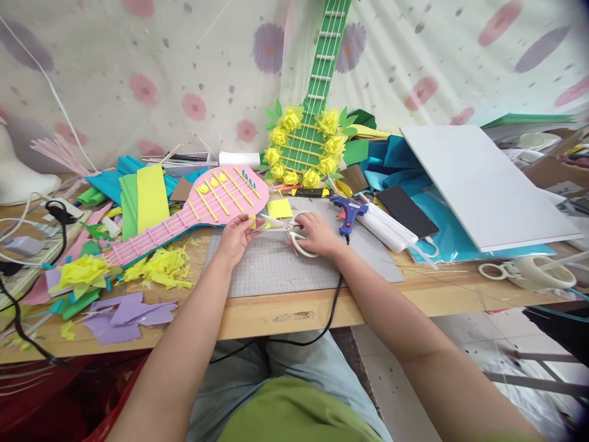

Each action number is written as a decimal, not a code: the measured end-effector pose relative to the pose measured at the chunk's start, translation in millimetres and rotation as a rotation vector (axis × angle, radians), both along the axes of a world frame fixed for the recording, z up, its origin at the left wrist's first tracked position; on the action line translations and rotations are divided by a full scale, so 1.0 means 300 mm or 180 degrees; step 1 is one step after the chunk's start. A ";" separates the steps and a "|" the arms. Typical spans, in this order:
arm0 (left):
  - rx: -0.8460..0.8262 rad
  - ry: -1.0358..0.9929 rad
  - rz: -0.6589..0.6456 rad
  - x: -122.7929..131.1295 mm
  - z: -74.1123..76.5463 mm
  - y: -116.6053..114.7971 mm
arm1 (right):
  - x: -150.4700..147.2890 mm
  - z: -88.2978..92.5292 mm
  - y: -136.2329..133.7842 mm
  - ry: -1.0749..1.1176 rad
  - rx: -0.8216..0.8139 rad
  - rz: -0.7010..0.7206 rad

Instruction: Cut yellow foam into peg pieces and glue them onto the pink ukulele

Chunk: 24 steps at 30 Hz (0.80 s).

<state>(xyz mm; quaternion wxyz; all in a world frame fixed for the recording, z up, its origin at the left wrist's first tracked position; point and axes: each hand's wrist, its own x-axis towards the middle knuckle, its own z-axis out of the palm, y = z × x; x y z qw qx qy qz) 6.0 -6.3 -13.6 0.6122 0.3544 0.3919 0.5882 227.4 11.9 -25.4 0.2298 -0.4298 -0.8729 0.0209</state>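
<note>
My left hand (235, 238) pinches a small piece of yellow paper (252, 222) above the grey cutting mat (262, 279). In my right hand (318, 233) is a pair of white-handled scissors (301, 244), with the blades pointing left at the yellow piece. Just behind the blades lies a yellow paper square (280, 208). A pink paper guitar (221, 205) with yellow strips and white strings lies to the left, its neck slanting toward me. Upright against the curtain leans a green paper guitar (301, 150) edged with yellow paper flowers (329, 122).
A blue glue gun (348, 212) with its black cord lies right of my hand, beside clear glue sticks (389, 226) and a black phone-like slab (407, 212). Yellow scraps (161, 268) and purple paper (129, 316) lie left. A white board (488, 184) rests at right.
</note>
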 end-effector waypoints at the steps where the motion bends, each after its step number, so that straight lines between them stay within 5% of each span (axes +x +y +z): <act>1: -0.0069 -0.0010 -0.0193 0.001 0.005 -0.005 | -0.002 0.000 -0.001 -0.0023 -0.0015 0.0001; 7: 0.0034 0.0325 -0.0648 0.015 0.007 -0.024 | -0.008 0.006 -0.011 -0.0164 -0.0132 -0.0086; 12: 0.0183 0.0766 -0.0282 0.022 -0.012 -0.015 | -0.001 0.000 -0.005 -0.0159 -0.0203 -0.0117; 18: 0.0318 0.0344 0.0419 -0.030 -0.004 0.015 | 0.031 0.014 0.001 0.0043 -0.0174 -0.0222; 24: 0.0304 0.0613 0.0195 -0.056 -0.001 0.016 | 0.036 0.023 0.000 0.0199 -0.0058 -0.0376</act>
